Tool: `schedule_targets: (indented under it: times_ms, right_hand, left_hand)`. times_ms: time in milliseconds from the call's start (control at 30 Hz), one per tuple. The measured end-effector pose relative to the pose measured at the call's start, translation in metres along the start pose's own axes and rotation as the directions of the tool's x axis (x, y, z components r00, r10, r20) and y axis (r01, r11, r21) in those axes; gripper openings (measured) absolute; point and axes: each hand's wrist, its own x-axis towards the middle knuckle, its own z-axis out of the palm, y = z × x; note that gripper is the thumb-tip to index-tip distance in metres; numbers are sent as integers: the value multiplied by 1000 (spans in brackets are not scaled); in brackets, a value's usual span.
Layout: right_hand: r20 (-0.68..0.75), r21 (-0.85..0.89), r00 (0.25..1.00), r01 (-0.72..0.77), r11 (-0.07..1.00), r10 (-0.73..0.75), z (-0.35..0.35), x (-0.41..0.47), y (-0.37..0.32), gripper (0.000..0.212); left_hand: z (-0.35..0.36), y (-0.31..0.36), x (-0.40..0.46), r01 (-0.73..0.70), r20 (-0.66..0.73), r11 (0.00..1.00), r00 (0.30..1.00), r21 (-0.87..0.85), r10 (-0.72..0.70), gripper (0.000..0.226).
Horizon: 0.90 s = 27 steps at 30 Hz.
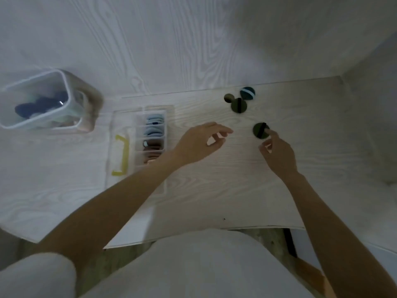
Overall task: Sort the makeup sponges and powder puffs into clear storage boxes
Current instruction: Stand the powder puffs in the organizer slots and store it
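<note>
A dark green round powder puff [259, 130] with a black strap lies on the pale table. My right hand [278, 152] touches its lower right edge with a fingertip, without a grip on it. My left hand [200, 141] hovers open and empty to the left of that puff. Farther back lie another dark green puff [238, 105], a small dark green sponge [228, 97] and a teal puff [247, 93] with a light strap. A clear divided storage box [139, 134] at the left holds blue puffs and brown puffs in its compartments.
A clear box lid [120, 134] with a yellow handle [122, 155] lies left of the divided box. A tall clear container [64, 87] with dark blue items inside stands at the far left. The table's near edge runs close to my body.
</note>
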Motion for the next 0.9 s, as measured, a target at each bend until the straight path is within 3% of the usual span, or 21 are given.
schedule_targets:
  times_ms: [100,200,300,400,567,667,767,900]
  right_hand:
    - [-28,-29,999,-46,999,45,-9,27,22,40]
    - [85,-48,988,-126,991,130,-8,52,25,48]
    - [131,-82,987,-83,993,93,-2,65,23,56]
    - [176,-69,984,-15,997,27,2,71,18,56]
    - [87,-142,995,51,989,-39,7,64,15,36]
    - [-16,6,999,40,999,-40,11,46,22,33]
    - [-140,189,987,101,977,-75,14,17,28,30]
    - [-135,273,978,192,942,-160,17,-20,9,28]
  left_hand:
    - [29,-7,59,133,-3,990,991,38,-133,23]
    - [53,-18,109,354,-6,935,935,29,-354,28]
    - [73,-35,144,433,-5,882,898,186,-440,43]
    - [88,-46,159,518,-63,823,852,233,-519,58]
    - [83,-49,164,534,-107,814,845,228,-524,45]
    - [73,-38,146,474,-178,862,878,180,-445,27]
    - [56,-14,102,429,-255,903,875,10,-412,16]
    - [24,16,4,409,-414,896,795,-173,-443,6]
